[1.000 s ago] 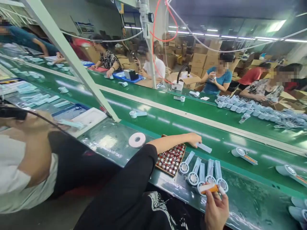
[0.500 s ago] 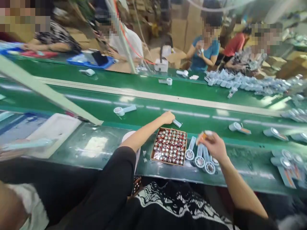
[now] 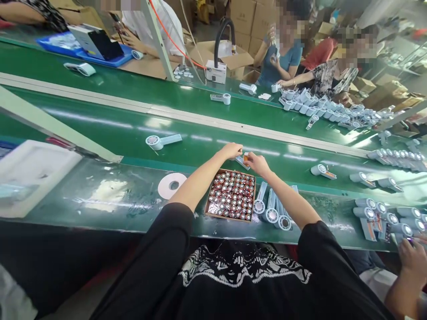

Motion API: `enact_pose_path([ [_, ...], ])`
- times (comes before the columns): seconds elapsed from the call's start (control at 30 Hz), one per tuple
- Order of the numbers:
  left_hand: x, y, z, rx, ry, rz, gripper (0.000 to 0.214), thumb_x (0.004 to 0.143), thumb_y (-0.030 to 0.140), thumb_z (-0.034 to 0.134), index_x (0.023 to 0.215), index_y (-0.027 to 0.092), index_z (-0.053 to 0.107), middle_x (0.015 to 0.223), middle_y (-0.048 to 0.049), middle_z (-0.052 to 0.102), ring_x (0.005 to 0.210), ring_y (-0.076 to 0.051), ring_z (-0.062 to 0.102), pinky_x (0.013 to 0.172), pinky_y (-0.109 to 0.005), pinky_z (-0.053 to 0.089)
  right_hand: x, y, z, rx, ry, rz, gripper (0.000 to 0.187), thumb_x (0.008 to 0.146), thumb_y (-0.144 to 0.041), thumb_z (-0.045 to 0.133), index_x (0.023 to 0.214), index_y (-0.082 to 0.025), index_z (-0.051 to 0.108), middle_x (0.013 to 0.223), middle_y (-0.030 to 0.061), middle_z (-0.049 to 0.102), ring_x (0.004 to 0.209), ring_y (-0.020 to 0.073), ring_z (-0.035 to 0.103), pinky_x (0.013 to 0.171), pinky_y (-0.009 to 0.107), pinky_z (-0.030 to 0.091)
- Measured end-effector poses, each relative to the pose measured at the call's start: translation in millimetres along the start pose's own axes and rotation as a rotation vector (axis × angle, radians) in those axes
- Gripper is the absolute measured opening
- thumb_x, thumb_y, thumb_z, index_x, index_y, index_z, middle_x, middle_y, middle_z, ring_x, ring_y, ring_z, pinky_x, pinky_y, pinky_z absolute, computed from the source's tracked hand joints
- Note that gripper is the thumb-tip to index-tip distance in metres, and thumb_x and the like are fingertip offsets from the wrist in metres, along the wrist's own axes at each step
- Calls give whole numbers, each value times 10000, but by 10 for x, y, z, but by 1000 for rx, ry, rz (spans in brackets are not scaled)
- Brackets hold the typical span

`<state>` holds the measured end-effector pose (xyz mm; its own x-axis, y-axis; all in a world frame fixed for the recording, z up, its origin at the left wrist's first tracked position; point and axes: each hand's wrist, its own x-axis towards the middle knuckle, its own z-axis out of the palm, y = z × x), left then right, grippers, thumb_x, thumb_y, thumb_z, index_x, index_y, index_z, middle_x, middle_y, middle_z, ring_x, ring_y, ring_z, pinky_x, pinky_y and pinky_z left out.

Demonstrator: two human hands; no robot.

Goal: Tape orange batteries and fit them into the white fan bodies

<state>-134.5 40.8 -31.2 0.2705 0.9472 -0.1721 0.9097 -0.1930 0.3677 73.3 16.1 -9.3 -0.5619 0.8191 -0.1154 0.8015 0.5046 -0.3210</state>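
Observation:
My left hand is closed on a pale blue fan part at the near edge of the green belt, just beyond a cardboard box of red-and-silver batteries. My right hand meets it there, pinching an orange battery against that part. Several pale blue handheld fan shells lie in a row on the near ledge to the right of the box, partly under my right forearm.
A roll of white tape lies left of the box and a white tray at far left. Single fans ride the belt. More fans are heaped at right by another person's hand. Workers sit across the belt.
My right hand carried the orange battery from above the fan shells up and left to the part held in my left hand. The camera view tilted downward.

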Motion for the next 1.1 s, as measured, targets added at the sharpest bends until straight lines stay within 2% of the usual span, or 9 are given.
enact_pose_path([
  [0.27, 21, 149, 58, -86, 84, -64, 324, 1046, 466, 670, 1118, 153, 713, 1149, -82, 727, 1104, -239, 692, 1045, -482, 555, 72, -143, -31, -252, -188, 13, 449, 1102, -521, 481, 1407, -263, 685, 1211, 154, 786, 1125, 340, 741, 959, 413, 546],
  [0.4, 20, 283, 17, -150, 133, -65, 226, 1031, 365, 686, 1106, 154, 722, 1131, -86, 755, 1085, -229, 713, 1029, -442, 568, 141, -221, -88, -297, -248, -2, 544, 1067, -591, 537, 1435, -221, 688, 1233, 188, 784, 1127, 337, 749, 974, 416, 557],
  [0.47, -99, 286, -24, -190, 203, -64, 245, 1010, 284, 676, 1216, 156, 705, 1240, -111, 757, 1150, -221, 711, 1051, -383, 558, 189, -238, -123, -311, -267, -27, 505, 1056, -549, 583, 1380, -189, 727, 1222, 199, 788, 1127, 327, 749, 986, 399, 552],
  [0.57, -639, 65, -58, -232, 367, -72, 446, 985, 298, 663, 1406, 157, 620, 1452, -124, 682, 1307, -213, 655, 1134, -321, 509, 259, -224, -163, -319, -270, -83, 356, 1048, -408, 630, 1248, -161, 792, 1248, 196, 784, 1163, 296, 733, 1016, 344, 524],
  [0.7, -2055, -512, 85, -214, 565, -163, 444, 1008, 517, 543, 1271, 192, 690, 1304, -91, 754, 1199, -235, 709, 1120, -372, 548, 234, -153, -184, -322, -231, -106, 248, 1030, -285, 639, 1146, -164, 821, 1222, 174, 795, 1134, 279, 735, 989, 309, 514],
  [0.83, -3327, -903, 464, -135, 634, -221, 574, 882, 750, 543, 1079, 243, 727, 1126, -96, 799, 1142, -303, 713, 1087, -440, 564, 5, -210, -218, -338, -140, -64, 313, 1054, -373, 613, 1213, -169, 790, 1201, 202, 786, 1073, 326, 739, 916, 369, 539],
  [0.9, -3616, -949, 655, -111, 623, -226, 609, 893, 752, 499, 1105, 224, 718, 1181, -125, 793, 1108, -306, 709, 1074, -461, 561, -137, -378, -243, -327, -86, -69, 367, 1071, -449, 579, 1172, -166, 790, 1164, 210, 785, 1042, 338, 736, 878, 386, 542],
  [1.0, -3700, -844, 779, -84, 612, -248, 497, 989, 589, 448, 1149, 183, 685, 1279, -183, 750, 1156, -316, 689, 1150, -534, 491, -352, -802, -254, -122, -32, -218, 423, 1082, -524, 543, 1048, -191, 802, 1018, 146, 799, 941, 284, 732, 837, 361, 528],
  [1.1, -3662, -507, 687, -17, 683, -249, 359, 1023, 450, 525, 1224, 167, 619, 1335, -208, 697, 1311, -350, 617, 1253, -636, 362, -605, -1276, -208, 276, -198, -399, 404, 1038, -538, 627, 1176, -193, 785, 870, 58, 788, 778, 197, 704, 759, 309, 512],
])
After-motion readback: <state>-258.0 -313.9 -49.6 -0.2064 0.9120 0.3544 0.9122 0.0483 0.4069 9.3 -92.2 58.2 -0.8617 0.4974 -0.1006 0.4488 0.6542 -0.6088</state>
